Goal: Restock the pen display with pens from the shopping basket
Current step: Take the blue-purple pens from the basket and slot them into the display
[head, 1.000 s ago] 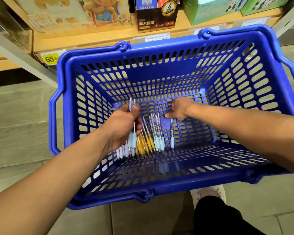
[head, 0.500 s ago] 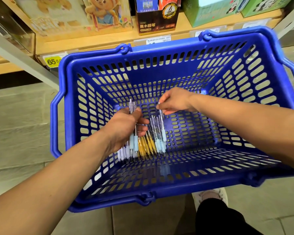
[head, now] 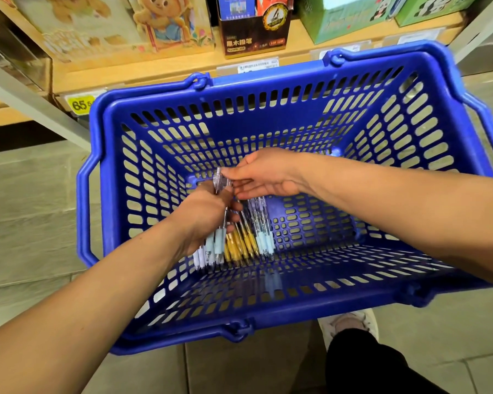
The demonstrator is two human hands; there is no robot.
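Observation:
A blue shopping basket [head: 268, 311] sits on the floor below me. On its bottom lie several pens: yellow-grip pens [head: 241, 243] in the middle and pale blue-grip pens [head: 264, 240] to their right. My left hand [head: 204, 216] is inside the basket, closed around a bundle of clear pens with pale blue grips [head: 215, 243]. My right hand [head: 264, 176] reaches in from the right, and its fingertips pinch the clear top end of a pen in that bundle.
A wooden shelf [head: 182, 69] runs behind the basket, with boxed goods, a dark box [head: 254, 32] and a yellow price tag [head: 80, 105]. A grey metal upright [head: 32, 100] slants at the left. My shoe [head: 350, 322] stands on the tiled floor near the basket.
My right hand lifted off the basket floor with a pen and moved left to the top of the bundle in my left hand. The left hand stayed almost still.

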